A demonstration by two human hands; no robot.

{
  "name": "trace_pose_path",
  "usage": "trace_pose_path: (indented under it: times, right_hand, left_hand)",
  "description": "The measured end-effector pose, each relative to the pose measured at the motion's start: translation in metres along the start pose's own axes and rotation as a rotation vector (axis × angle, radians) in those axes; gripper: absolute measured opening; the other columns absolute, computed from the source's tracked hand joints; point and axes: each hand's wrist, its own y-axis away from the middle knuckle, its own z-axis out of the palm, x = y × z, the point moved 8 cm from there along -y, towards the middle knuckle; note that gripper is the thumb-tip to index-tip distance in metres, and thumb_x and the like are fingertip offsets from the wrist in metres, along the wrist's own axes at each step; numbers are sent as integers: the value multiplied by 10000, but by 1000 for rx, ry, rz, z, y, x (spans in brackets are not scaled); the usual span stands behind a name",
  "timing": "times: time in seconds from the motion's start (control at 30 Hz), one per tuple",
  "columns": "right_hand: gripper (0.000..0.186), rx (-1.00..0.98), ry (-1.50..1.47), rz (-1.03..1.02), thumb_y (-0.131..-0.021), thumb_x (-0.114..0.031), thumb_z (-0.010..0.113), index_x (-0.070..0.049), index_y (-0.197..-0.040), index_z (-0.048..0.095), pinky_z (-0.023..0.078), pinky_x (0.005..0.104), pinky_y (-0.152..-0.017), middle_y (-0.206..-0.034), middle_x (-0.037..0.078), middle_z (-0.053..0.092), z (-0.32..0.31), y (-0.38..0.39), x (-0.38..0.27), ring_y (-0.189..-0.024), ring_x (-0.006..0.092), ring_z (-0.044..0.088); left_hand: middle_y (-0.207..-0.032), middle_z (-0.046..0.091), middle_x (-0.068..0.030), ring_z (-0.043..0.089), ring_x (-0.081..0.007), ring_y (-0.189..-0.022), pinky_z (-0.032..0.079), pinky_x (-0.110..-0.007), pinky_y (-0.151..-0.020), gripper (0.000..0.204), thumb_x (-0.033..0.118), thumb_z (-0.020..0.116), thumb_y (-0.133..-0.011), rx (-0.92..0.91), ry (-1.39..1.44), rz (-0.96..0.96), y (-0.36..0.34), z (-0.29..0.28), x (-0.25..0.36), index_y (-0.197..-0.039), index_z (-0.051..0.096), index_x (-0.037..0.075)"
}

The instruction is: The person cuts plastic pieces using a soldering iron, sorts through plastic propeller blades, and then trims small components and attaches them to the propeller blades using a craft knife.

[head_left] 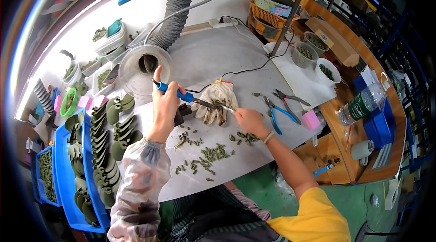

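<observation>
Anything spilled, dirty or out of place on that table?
Two things: the white glove beneath the blue-handled tool is darkly stained, and small green pieces lie scattered loose on the table, while similar-looking ones sit in tubs.

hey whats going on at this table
The person's left hand holds a blue-handled tool, its metal end over a stained white glove on the table. The right hand holds a thin metal piece there, too small to make out. Loose green pieces lie nearer the front edge, and blue-handled pliers to the right.

The tool handle (186,96) is blue, the glove (220,91) cream, seemingly smudged brown.
</observation>
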Motion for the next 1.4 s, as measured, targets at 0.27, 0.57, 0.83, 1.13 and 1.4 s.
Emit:
trace_pose_path:
  times: [0.27, 0.57, 0.83, 1.13, 1.4]
  right_hand:
    - [307, 56, 92, 21, -976, -319, 561, -70, -829, 663, 500, 562, -673, -803, 198, 689, -7, 4, 3, -763, 450, 648]
    - [314, -6, -68, -52, -976, -317, 552, -58, -848, 677, 498, 558, -697, -823, 203, 683, -9, 14, -15, -793, 458, 642]
    - [342, 1, 24, -3, -977, -335, 550, -49, -834, 670, 492, 558, -685, -812, 204, 678, -4, 9, -4, -782, 454, 640]
    - [339, 71, 60, 0, -966, -334, 571, -61, -790, 664, 498, 549, -665, -759, 194, 669, -5, 11, 4, -736, 453, 638]
    - [349, 51, 29, 38, -969, -342, 560, -58, -797, 670, 510, 547, -695, -781, 190, 680, -9, 12, -2, -750, 455, 643]
  left_hand:
    - [-774, 629, -31, 353, -51, -472, 260, -205, -435, 766, 84, 521, -891, 6, -14, 9, 0, 1, 2, -1590, 211, 117]
    - [-771, 629, -30, 354, -52, -469, 260, -205, -432, 764, 86, 521, -881, 6, 7, 6, -3, -1, -2, -1585, 227, 117]
    - [-746, 624, -20, 366, -55, -496, 291, -210, -456, 754, 74, 515, -875, -11, -15, 18, -5, -1, 5, -1575, 237, 113]
    - [-721, 613, -7, 371, -56, -521, 304, -209, -479, 742, 69, 519, -867, -17, -4, -4, -7, -2, 1, -1560, 260, 119]
    - [-733, 610, -11, 370, -58, -514, 291, -214, -466, 742, 88, 520, -860, -22, -14, -22, -11, -8, 1, -1555, 263, 108]
